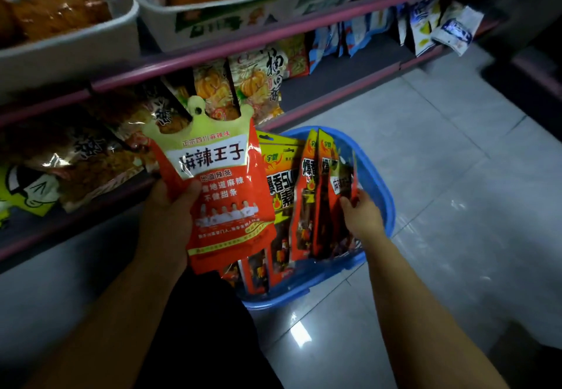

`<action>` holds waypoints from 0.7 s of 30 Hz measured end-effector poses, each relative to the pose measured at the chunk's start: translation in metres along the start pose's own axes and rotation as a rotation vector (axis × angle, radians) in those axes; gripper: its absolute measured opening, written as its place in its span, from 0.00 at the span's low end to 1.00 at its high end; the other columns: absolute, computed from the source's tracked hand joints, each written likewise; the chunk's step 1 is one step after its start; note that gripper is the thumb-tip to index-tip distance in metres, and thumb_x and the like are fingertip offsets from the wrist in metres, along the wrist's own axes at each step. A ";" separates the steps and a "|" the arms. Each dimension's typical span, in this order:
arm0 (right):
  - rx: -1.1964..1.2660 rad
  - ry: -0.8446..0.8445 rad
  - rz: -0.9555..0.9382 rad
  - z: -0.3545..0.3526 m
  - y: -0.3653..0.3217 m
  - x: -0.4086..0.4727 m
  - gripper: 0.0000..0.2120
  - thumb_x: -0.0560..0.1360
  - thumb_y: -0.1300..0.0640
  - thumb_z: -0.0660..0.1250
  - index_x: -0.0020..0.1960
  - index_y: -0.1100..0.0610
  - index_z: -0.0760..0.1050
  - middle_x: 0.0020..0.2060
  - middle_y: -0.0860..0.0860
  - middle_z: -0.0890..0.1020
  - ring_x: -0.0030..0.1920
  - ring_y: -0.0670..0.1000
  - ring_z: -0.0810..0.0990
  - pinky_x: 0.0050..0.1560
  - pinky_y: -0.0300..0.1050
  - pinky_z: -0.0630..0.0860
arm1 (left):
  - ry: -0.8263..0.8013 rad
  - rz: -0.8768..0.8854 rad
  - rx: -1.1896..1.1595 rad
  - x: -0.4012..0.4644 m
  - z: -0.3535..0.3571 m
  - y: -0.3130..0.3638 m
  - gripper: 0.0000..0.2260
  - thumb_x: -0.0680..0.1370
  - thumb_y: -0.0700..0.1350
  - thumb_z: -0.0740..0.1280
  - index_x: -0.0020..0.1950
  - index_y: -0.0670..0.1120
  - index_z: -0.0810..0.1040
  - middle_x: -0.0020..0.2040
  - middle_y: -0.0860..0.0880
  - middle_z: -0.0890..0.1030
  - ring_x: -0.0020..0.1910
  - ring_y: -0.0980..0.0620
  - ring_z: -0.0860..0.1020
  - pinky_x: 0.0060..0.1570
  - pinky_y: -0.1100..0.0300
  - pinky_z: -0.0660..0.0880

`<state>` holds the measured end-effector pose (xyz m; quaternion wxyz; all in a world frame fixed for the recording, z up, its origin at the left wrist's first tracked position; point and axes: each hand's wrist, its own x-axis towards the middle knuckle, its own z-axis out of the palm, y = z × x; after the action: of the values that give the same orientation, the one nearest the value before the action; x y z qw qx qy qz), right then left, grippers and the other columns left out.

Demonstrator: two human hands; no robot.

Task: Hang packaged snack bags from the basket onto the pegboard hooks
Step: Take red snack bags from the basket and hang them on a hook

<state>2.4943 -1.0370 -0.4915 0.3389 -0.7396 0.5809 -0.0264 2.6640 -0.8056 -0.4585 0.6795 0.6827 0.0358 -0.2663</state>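
Observation:
My left hand (170, 206) grips a large red snack bag (225, 194) with a pale yellow header and hang hole, held upright above the basket's left side. A blue plastic basket (381, 182) stands on the floor with several red and yellow snack bags (307, 194) standing in it. My right hand (360, 212) reaches into the basket and its fingers pinch the rightmost red bag (342, 182). No pegboard hooks show plainly; hanging snack packs fill the space under the pink shelf rail.
A pink-edged shelf rail (273, 28) runs diagonally across the top, with white bins (213, 14) of orange goods above it. Pumpkin-print bags (243, 84) and dark bags (91, 151) hang below. Blue-white packs (425, 21) sit far right. Pale tiled floor (441, 160) spreads right.

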 end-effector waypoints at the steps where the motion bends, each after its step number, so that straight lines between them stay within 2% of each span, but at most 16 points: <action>1: -0.068 0.011 -0.024 0.005 0.001 -0.003 0.15 0.79 0.59 0.60 0.63 0.62 0.71 0.56 0.62 0.80 0.57 0.64 0.77 0.53 0.52 0.72 | -0.006 -0.020 -0.006 -0.002 0.004 0.000 0.13 0.76 0.48 0.67 0.60 0.56 0.76 0.49 0.55 0.84 0.43 0.55 0.84 0.39 0.53 0.78; 3: -0.193 0.084 -0.066 0.012 -0.002 -0.011 0.13 0.78 0.61 0.56 0.60 0.59 0.72 0.51 0.62 0.82 0.51 0.64 0.79 0.48 0.53 0.74 | 0.000 -0.054 -0.010 -0.004 0.008 0.001 0.12 0.77 0.47 0.66 0.60 0.55 0.76 0.50 0.54 0.84 0.44 0.53 0.84 0.41 0.51 0.78; 5: -0.268 0.147 -0.159 0.017 -0.007 -0.020 0.14 0.77 0.60 0.57 0.60 0.58 0.73 0.50 0.60 0.82 0.50 0.63 0.79 0.46 0.52 0.74 | 0.017 -0.064 -0.017 -0.003 0.009 0.000 0.12 0.77 0.47 0.66 0.60 0.54 0.76 0.51 0.53 0.84 0.46 0.52 0.83 0.43 0.50 0.78; 7: -0.299 0.147 -0.318 0.025 -0.015 -0.036 0.18 0.76 0.55 0.60 0.65 0.55 0.72 0.56 0.58 0.79 0.55 0.61 0.77 0.52 0.52 0.72 | 0.027 -0.062 -0.023 -0.002 0.009 -0.001 0.11 0.78 0.46 0.66 0.60 0.53 0.77 0.51 0.53 0.84 0.47 0.53 0.83 0.43 0.51 0.78; 10: -0.351 -0.014 -0.476 0.042 -0.027 -0.057 0.26 0.77 0.40 0.57 0.71 0.51 0.67 0.64 0.55 0.71 0.65 0.58 0.67 0.66 0.58 0.64 | 0.058 -0.062 -0.027 -0.002 0.007 -0.003 0.11 0.77 0.47 0.66 0.59 0.54 0.77 0.50 0.53 0.84 0.47 0.53 0.83 0.42 0.51 0.78; 12: -0.291 -0.069 -0.479 0.048 -0.031 -0.058 0.26 0.77 0.37 0.55 0.69 0.51 0.71 0.64 0.54 0.70 0.65 0.57 0.65 0.67 0.56 0.63 | 0.082 -0.069 -0.039 -0.001 0.004 -0.004 0.12 0.77 0.47 0.66 0.60 0.54 0.76 0.51 0.53 0.83 0.48 0.52 0.82 0.42 0.50 0.78; 14: -0.148 0.013 -0.439 0.045 -0.034 -0.047 0.22 0.78 0.42 0.60 0.63 0.54 0.76 0.61 0.56 0.72 0.64 0.59 0.67 0.63 0.52 0.65 | 0.088 -0.073 -0.044 -0.001 0.001 -0.005 0.12 0.77 0.48 0.66 0.60 0.55 0.76 0.51 0.53 0.84 0.48 0.52 0.83 0.41 0.51 0.78; 15: -0.086 0.048 -0.381 0.042 -0.034 -0.039 0.22 0.76 0.43 0.64 0.63 0.57 0.75 0.62 0.58 0.71 0.65 0.60 0.66 0.63 0.51 0.65 | 0.087 -0.072 -0.048 -0.002 0.001 -0.005 0.11 0.77 0.48 0.66 0.59 0.55 0.77 0.51 0.53 0.84 0.48 0.52 0.83 0.41 0.51 0.78; 18: -0.141 -0.047 -0.168 0.031 -0.037 -0.013 0.44 0.66 0.40 0.74 0.73 0.57 0.60 0.70 0.60 0.66 0.71 0.61 0.62 0.69 0.56 0.62 | 0.085 -0.065 -0.080 -0.005 0.002 -0.004 0.09 0.77 0.47 0.66 0.56 0.57 0.78 0.48 0.55 0.84 0.45 0.53 0.84 0.38 0.53 0.78; 19: -0.177 -0.071 -0.159 0.030 -0.038 -0.008 0.48 0.64 0.40 0.75 0.74 0.57 0.57 0.70 0.59 0.67 0.71 0.61 0.62 0.69 0.58 0.62 | 0.082 -0.063 -0.097 -0.006 0.002 -0.003 0.09 0.77 0.47 0.66 0.56 0.57 0.78 0.48 0.55 0.85 0.44 0.54 0.84 0.37 0.54 0.78; 21: -0.140 -0.059 -0.190 0.031 -0.039 -0.004 0.50 0.61 0.43 0.79 0.74 0.57 0.57 0.68 0.59 0.69 0.69 0.60 0.66 0.68 0.58 0.66 | 0.092 -0.063 -0.125 -0.010 0.004 0.001 0.08 0.77 0.48 0.67 0.54 0.58 0.78 0.47 0.55 0.85 0.42 0.55 0.84 0.35 0.55 0.79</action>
<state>2.5396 -1.0153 -0.4928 0.2995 -0.8136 0.4984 0.0042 2.6548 -0.8060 -0.4537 0.7097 0.6490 0.1047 -0.2532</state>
